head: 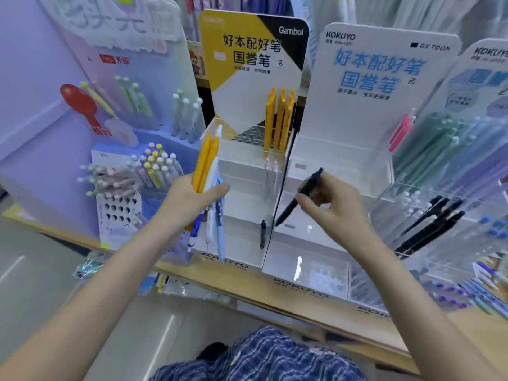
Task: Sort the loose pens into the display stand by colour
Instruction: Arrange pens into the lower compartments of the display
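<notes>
Yellow pens (279, 121), three as I count them, already stand in the display stand (255, 163), with one black pen (262, 233) low at its front. My right hand (334, 206) pinches another black pen (298, 198) in its fingers; my left hand (192, 198) grips a mixed bundle (209, 188) not yet sorted. I judge the sorting well short of half done.

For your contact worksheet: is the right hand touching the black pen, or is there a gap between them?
Touching. The head view shows the right hand pinching the black pen partway along its barrel, tip angled down-left.
</notes>
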The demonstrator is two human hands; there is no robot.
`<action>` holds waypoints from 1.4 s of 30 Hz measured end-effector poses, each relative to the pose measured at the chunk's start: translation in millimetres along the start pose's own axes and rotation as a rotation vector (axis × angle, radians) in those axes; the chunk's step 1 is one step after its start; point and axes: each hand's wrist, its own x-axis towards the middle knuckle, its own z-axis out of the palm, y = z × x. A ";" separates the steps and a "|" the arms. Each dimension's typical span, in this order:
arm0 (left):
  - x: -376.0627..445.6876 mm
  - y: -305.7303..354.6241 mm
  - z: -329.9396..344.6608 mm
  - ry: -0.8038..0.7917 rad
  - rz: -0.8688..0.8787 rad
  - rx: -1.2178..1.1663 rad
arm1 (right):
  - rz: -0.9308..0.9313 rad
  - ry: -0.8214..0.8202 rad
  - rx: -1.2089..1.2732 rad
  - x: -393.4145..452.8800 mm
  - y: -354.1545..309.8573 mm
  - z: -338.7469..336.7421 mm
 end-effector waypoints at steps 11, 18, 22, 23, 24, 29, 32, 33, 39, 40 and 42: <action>38.6 -36.4 -19.5 -0.225 0.032 0.040 | 0.233 -0.080 -0.359 -33.9 4.4 89.3; 52.3 -48.9 -29.3 -0.365 0.057 -0.032 | 0.504 -0.005 -0.484 -37.5 -4.5 138.5; 55.5 -54.4 -34.2 -0.442 0.069 -0.068 | 0.636 -0.038 -0.666 -19.2 -11.2 153.2; 56.0 -54.8 -35.2 -0.457 0.072 -0.072 | 0.660 -0.052 -0.717 -14.8 -13.3 158.0; 56.6 -54.2 -36.2 -0.467 0.073 -0.078 | 0.687 -0.051 -0.740 -11.2 -14.6 162.5; 63.4 -56.4 -40.9 -0.484 0.081 -0.097 | 0.815 0.076 -0.739 -6.7 -10.6 188.6; 66.7 -58.2 -43.4 -0.522 0.052 -0.115 | 0.806 0.100 -0.768 -9.3 -9.9 192.2; 67.9 -58.9 -44.4 -0.535 0.042 -0.123 | 0.811 0.110 -0.769 -11.5 -11.1 188.2; 76.4 -53.2 -38.8 -0.490 -0.120 -0.323 | 0.568 0.240 0.036 -9.4 -59.6 141.9; 76.8 -50.4 -33.8 -0.456 -0.161 -0.357 | 0.555 0.165 0.178 -7.0 -70.2 137.8; 78.8 -45.1 -23.7 -0.381 -0.203 -0.378 | 0.549 0.073 0.279 -4.7 -80.2 132.6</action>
